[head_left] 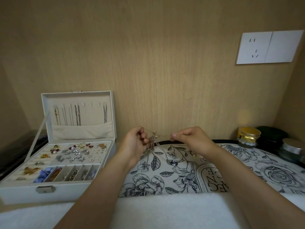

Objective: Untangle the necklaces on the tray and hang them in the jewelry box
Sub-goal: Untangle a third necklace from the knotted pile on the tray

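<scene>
Left hand [135, 142] and right hand [189, 138] each pinch the knotted thin gold chain necklaces [153, 139], stretched taut above the floral-printed tray [181, 176].

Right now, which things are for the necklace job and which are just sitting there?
For the job: tangled necklaces, left hand, right hand, flowery tray, jewelry box.

Just sitting there: yellow jar, dark jar, silver-lidded jar, wall socket.

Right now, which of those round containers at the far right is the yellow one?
The leftmost jar, with a yellow and gold top. The black round container sits right behind it, and the silver-lidded jar is nearest the right edge.
</scene>
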A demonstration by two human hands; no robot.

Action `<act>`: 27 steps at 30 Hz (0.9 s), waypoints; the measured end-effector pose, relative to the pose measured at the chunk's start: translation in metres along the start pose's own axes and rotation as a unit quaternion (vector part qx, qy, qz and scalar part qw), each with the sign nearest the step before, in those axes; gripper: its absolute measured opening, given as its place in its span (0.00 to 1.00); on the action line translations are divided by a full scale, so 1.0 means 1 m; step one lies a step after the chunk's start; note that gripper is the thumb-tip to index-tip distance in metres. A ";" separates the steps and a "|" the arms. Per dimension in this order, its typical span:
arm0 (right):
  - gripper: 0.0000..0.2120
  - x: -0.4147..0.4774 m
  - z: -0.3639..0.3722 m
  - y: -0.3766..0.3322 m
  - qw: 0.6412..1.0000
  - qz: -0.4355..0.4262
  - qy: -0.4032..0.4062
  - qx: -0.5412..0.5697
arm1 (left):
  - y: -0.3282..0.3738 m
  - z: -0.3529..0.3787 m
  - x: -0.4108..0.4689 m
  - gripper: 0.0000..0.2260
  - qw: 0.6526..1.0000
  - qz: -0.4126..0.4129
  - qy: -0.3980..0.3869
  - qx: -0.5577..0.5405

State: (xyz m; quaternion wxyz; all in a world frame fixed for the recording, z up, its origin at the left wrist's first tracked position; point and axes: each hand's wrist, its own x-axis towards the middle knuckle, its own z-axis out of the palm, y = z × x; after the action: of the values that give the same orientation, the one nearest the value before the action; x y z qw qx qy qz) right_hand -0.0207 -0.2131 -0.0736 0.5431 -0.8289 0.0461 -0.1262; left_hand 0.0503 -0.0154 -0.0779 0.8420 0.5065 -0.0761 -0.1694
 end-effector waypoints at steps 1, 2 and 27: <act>0.07 0.001 0.000 0.002 1.000 0.002 0.000 -0.003 | -0.003 0.000 0.000 0.11 1.000 -0.007 -0.001 -0.001; 0.07 0.001 0.001 0.003 1.000 0.004 -0.002 -0.007 | -0.005 0.001 0.000 0.09 1.000 -0.009 -0.004 0.007; 0.16 0.005 -0.006 0.028 0.887 0.135 0.154 -0.415 | -0.019 -0.026 0.006 0.03 0.766 0.136 -0.086 0.623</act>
State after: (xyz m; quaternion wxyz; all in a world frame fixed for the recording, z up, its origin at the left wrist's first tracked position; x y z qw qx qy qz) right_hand -0.0154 -0.2310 -0.0963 0.1477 -0.9345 0.2885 -0.1473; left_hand 0.0600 -0.0044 -0.1072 0.3457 0.8873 -0.3051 -0.0116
